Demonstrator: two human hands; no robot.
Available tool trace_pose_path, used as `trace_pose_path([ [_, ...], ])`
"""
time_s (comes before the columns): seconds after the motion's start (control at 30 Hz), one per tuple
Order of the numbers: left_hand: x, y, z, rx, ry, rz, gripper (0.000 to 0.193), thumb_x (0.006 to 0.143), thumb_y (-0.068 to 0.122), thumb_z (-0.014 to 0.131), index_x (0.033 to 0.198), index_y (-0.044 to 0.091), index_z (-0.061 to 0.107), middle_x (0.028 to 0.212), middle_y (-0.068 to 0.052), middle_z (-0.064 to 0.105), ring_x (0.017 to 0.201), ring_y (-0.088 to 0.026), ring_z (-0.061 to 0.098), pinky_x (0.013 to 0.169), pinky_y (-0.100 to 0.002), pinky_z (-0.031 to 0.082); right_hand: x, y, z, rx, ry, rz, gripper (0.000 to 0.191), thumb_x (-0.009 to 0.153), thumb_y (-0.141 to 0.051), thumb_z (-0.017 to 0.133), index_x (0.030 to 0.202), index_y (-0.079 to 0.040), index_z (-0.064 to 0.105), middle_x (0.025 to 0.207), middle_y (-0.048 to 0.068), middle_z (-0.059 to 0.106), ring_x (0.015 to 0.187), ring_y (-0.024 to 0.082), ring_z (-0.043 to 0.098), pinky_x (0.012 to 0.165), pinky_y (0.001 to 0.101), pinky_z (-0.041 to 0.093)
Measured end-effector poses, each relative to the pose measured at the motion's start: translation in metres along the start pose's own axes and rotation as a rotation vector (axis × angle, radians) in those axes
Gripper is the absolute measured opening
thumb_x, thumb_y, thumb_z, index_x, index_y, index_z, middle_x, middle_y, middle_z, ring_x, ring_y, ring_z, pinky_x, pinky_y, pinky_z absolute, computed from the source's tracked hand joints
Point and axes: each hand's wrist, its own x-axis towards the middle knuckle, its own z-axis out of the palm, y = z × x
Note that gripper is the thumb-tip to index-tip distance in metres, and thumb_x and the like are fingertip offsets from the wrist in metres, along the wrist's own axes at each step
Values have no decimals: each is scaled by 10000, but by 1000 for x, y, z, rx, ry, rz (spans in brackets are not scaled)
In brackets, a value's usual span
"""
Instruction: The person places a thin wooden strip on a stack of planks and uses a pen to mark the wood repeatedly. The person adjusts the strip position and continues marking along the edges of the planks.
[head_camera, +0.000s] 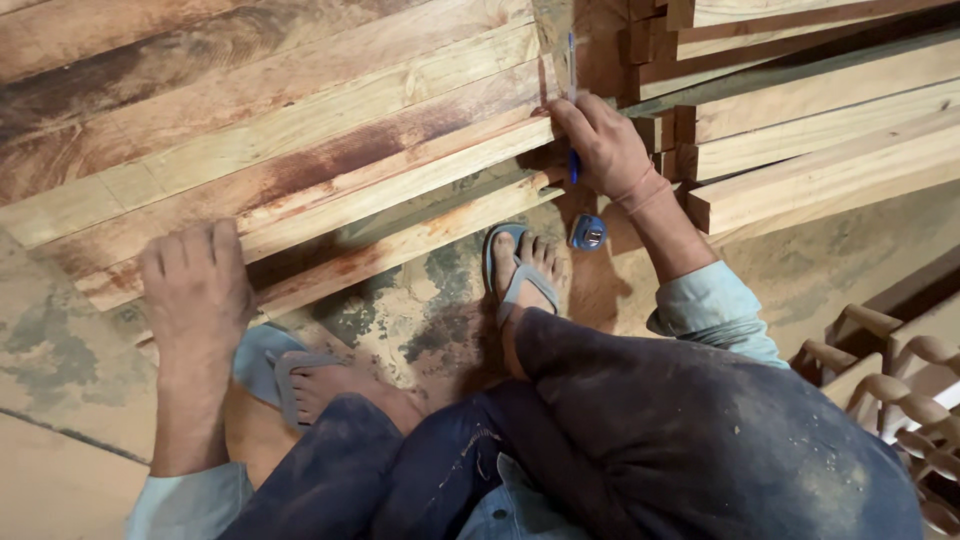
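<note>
The left hand (197, 290) lies flat on the near plank (330, 215), while the right hand (603, 143) grips a blue pen (572, 100) at the plank's far end. If the plank shifts under that light press, the mark could wander.

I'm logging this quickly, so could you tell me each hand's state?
Left hand: open, flat on a plank.
Right hand: closed on a blue pen.

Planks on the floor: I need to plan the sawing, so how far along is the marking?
Done: planks lie side by side, ends roughly aligned. In hand: the right hand holds a blue pen at the plank ends; the left hand presses the nearest plank. The tape measure lies on the floor. No finished marks are visible.
</note>
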Motion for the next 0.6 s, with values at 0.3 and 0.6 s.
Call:
trace_pose_path([
  [0.3, 82, 78, 12, -75, -84, 224, 293, 1041, 141, 608, 1291, -8, 579, 988, -106, 596, 903, -219, 577, 842, -369, 511, 12, -10, -21, 39, -56, 28, 433, 900, -105, 713, 1312, -59, 587, 1047, 124, 606, 954, 329, 647, 806, 417, 560],
  [0.6, 117, 95, -11, -93, 2, 190, 289, 927, 94, 604, 1202, 9, 577, 1085, -155, 606, 913, -257, 544, 852, -453, 484, 29, -12, -33, 164, -121, 93, 511, 853, -143, 762, 1325, -52, 591, 915, 122, 577, 848, 322, 639, 710, 415, 538],
])
